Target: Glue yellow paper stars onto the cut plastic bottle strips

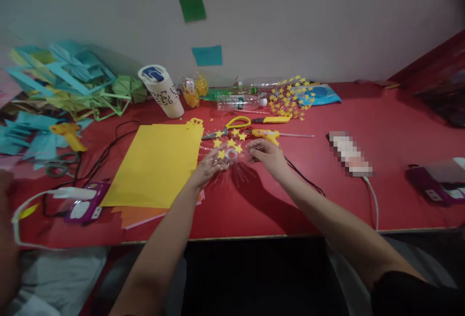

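Between my hands is a clear plastic bottle top cut into thin strips (231, 153), its round neck facing up and several yellow stars on the strips around it. My left hand (209, 165) grips its left side with curled fingers. On the other side my right hand (268, 154) has thumb and fingers pinched together at the strips' edge; what lies in the pinch is too fine to make out. Just behind lie yellow-handled scissors (239, 122), a yellow glue gun (267, 135) and a yellow utility knife (276, 119).
Yellow paper sheets (152, 166) lie left, beside a white cup (162, 91). Farther back are a plastic bottle (241, 103) and a second star-covered piece (292, 97). A phone (348, 154) with a cable lies right. Purple power strips (87, 204) and folded paper (72, 74) occupy the sides.
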A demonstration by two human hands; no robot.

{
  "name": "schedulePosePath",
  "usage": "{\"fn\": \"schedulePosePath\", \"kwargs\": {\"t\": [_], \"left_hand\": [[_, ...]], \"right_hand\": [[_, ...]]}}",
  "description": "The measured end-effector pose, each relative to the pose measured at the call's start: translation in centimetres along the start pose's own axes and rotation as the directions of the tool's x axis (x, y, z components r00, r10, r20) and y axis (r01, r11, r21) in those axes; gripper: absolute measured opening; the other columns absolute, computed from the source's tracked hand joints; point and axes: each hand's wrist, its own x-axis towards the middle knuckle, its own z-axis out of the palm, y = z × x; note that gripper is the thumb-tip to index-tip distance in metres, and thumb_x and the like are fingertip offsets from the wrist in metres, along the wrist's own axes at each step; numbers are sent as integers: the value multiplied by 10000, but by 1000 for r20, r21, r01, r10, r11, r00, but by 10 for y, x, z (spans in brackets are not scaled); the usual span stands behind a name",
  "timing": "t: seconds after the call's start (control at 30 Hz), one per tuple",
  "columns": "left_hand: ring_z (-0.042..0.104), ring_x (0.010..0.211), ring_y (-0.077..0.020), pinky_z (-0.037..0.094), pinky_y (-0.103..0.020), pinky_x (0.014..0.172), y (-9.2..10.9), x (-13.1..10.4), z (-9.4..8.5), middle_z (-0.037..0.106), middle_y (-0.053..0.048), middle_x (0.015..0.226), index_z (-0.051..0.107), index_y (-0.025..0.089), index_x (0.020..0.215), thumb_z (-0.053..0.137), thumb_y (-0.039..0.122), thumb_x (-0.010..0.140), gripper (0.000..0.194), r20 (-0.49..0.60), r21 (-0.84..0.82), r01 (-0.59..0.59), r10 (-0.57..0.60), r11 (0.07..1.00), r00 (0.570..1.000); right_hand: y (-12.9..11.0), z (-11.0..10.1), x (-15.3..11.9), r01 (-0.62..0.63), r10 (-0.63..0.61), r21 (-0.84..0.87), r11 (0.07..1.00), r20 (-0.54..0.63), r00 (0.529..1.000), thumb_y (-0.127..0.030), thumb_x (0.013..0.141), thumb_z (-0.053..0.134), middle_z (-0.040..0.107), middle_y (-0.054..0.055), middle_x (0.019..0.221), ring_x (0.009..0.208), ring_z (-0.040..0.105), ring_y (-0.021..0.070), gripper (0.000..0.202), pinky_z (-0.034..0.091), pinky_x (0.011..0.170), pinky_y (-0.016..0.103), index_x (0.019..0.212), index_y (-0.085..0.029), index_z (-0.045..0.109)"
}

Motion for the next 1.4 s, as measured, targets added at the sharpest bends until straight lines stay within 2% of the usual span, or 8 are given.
{"fn": "schedulePosePath", "kwargs": {"t": [0.23, 0.37, 0.63, 0.87, 0.97, 1.1, 1.23, 1.4], "left_hand": [[615, 1125, -245, 468, -363, 982, 29, -7, -13, 632, -76, 1135, 485, 275, 1258, 604, -33, 473, 852, 165, -36, 142, -134, 989, 977], [604, 1101, -211, 486, -330, 930, 32, -7, -4, 606, -62, 1095, 491, 283, 1289, 668, 51, 608, 741, -15, 95, 66, -65, 993, 998], [616, 979, -179, 501, -317, 858, 19, 1, 4, 596, -59, 1108, 557, 282, 1228, 662, 80, 705, 570, -122, 231, -91, 122, 969, 985], [625, 953, -176, 516, -313, 825, 24, 0, 2, 576, -49, 1098, 532, 268, 1225, 663, 78, 684, 588, -168, 233, -31, 72, 972, 983], [626, 944, -179, 508, -320, 835, 24, 0, -1, 591, -46, 1081, 544, 261, 1213, 686, 77, 675, 586, -184, 217, -10, 51, 976, 982], [627, 901, -172, 508, -303, 824, 24, 0, -4, 610, -38, 1030, 559, 252, 1203, 711, 97, 687, 559, -210, 190, 26, 15, 981, 978], [647, 875, -171, 530, -285, 778, 26, -2, 0, 626, -36, 1037, 524, 250, 1202, 737, 115, 664, 594, -209, 146, 66, -34, 987, 977], [686, 860, -227, 562, -333, 694, 33, -1, -4, 656, -68, 987, 515, 225, 1126, 653, 354, 797, 380, -248, 64, 86, -68, 994, 966]], "right_hand": [[20, -4, 13, -33, 27, -111, 993, -52, 998, -234, 627, 569, 613, -39, 675, 528, 609, 120, 138, 540, 570, 296, 758, -226, 524], [22, -3, 12, -22, 7, -199, 980, -74, 997, -246, 662, 557, 611, -37, 699, 543, 610, 123, 137, 536, 588, 304, 791, -231, 512], [4, -15, 3, 5, -65, -462, 887, -113, 991, -265, 702, 607, 650, 9, 857, 655, 606, 146, 289, 483, 652, 326, 982, -230, 545], [-26, -27, -11, 192, -369, -831, 522, -17, 929, -302, 812, 559, 643, 82, 1097, 675, 604, 147, 292, 476, 621, 317, 1091, -219, 568], [-38, -25, -19, 313, -485, -847, 429, 76, 871, -258, 852, 528, 655, 41, 910, 635, 585, 132, 108, 485, 623, 304, 923, -230, 605], [-41, -16, -28, 461, -469, -817, 347, 275, 839, -214, 895, 470, 660, 31, 788, 680, 600, 148, 145, 493, 625, 297, 835, -237, 600], [-33, -15, -31, 471, -492, -856, 212, 323, 808, -230, 881, 513, 662, 59, 842, 791, 600, 198, 111, 504, 731, 367, 846, -222, 618], [-21, -21, -24, 434, -395, -884, 175, 340, 853, -338, 848, 580, 605, 120, 1080, 1004, 508, 286, 201, 453, 877, 483, 987, -207, 642]]}}
